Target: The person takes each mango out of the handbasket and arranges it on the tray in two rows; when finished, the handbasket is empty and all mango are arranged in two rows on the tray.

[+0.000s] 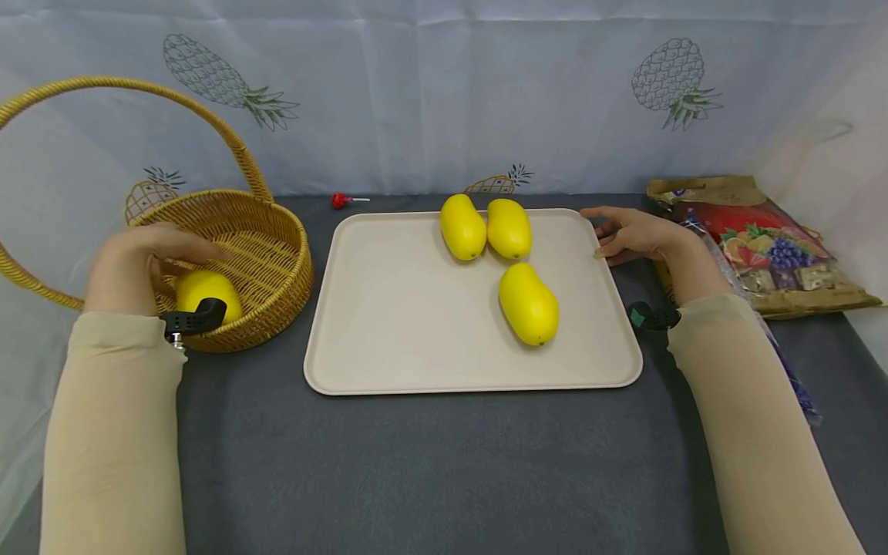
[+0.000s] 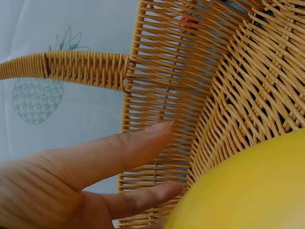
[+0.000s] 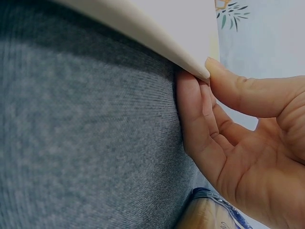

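Note:
My left hand (image 1: 163, 250) is inside the wicker basket (image 1: 277, 308), beside a yellow papaya-like fruit (image 1: 208, 293). In the left wrist view its thumb and a finger (image 2: 143, 198) are extended, the thumb apart from the fruit (image 2: 252, 191) and the fingertip right at its side. My right hand (image 1: 634, 233) pinches the beige tray (image 1: 388, 308) at its far right corner. The right wrist view has the thumb on the rim (image 3: 190, 69) and curled fingers below it. On the tray lie three similar yellow fruits (image 1: 529, 304), two side by side at the back and one nearer.
A red lollipop (image 1: 338, 200) lies behind the tray, near the basket. At the right are a red and gold snack bag (image 1: 777, 247) and a clear plastic wrapper (image 1: 798, 385), close to my right forearm. The basket's tall handle (image 1: 208, 116) arches above its rim. A pineapple-print curtain (image 1: 444, 100) hangs behind.

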The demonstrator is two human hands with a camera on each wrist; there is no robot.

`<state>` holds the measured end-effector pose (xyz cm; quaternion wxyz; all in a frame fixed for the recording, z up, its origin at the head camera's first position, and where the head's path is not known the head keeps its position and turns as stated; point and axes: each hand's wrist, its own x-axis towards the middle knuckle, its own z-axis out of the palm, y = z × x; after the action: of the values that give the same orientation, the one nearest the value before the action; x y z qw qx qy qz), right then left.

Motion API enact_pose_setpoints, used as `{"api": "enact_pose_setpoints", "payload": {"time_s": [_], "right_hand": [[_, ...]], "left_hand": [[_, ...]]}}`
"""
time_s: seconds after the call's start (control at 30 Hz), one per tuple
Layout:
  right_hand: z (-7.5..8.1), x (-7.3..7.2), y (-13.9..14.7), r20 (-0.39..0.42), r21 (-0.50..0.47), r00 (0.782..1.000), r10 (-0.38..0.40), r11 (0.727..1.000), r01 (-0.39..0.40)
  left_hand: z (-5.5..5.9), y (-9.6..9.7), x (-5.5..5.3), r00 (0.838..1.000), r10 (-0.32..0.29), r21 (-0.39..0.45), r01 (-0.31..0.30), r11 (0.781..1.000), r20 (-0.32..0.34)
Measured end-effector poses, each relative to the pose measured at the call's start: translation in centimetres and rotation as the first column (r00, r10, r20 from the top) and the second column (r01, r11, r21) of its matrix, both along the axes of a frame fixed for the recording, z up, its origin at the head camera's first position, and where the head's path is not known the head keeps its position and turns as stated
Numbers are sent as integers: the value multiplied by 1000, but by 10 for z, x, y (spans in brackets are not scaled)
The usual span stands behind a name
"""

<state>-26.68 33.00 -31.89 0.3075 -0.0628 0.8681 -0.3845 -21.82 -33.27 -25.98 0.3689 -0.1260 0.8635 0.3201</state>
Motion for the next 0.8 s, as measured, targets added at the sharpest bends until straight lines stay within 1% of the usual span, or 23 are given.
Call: {"api": "enact_pose_setpoints", "payload": {"time_s": [0.07,0.1,0.17,0.2,0.27,0.37,0.43,0.53,0.57,0.73,0.8], "right_hand": [[0,0,0,0,0,1000,-1,1000,1],[0,0,0,-1,0,1000,-1,1000,1],[0,0,0,-2,1,1000,-2,1000,2],[0,1,-1,-1,2,1000,-2,1000,2],[0,1,-1,-1,2,1000,-2,1000,2],[0,0,-1,1,2,1000,-2,1000,2],[0,0,-2,1,1,1000,-4,1000,4],[-1,0,-2,0,-1,1000,-5,1000,5],[-1,0,-2,1,-2,1000,-6,1000,6],[-1,1,-1,1,-11,1000,-2,1000,2],[-1,0,-1,1,-9,1000,0,1000,0]], "left_hand": [[-2,0,0,999,-37,-3,37,999,-35],[-3,0,0,997,-61,-5,61,998,-38],[-4,0,-2,996,-85,15,85,996,-20],[-4,1,-2,994,-104,11,104,995,-18],[-4,2,-3,991,-136,14,136,991,13],[-4,3,-2,982,-187,-7,188,982,31],[-3,3,-2,974,-218,-22,220,975,58],[-4,3,-1,967,-237,-34,241,970,96],[-4,3,-1,967,-232,-38,237,971,104],[-6,2,2,965,-231,-55,239,969,124],[-5,2,3,960,-245,-59,255,965,132]]}}
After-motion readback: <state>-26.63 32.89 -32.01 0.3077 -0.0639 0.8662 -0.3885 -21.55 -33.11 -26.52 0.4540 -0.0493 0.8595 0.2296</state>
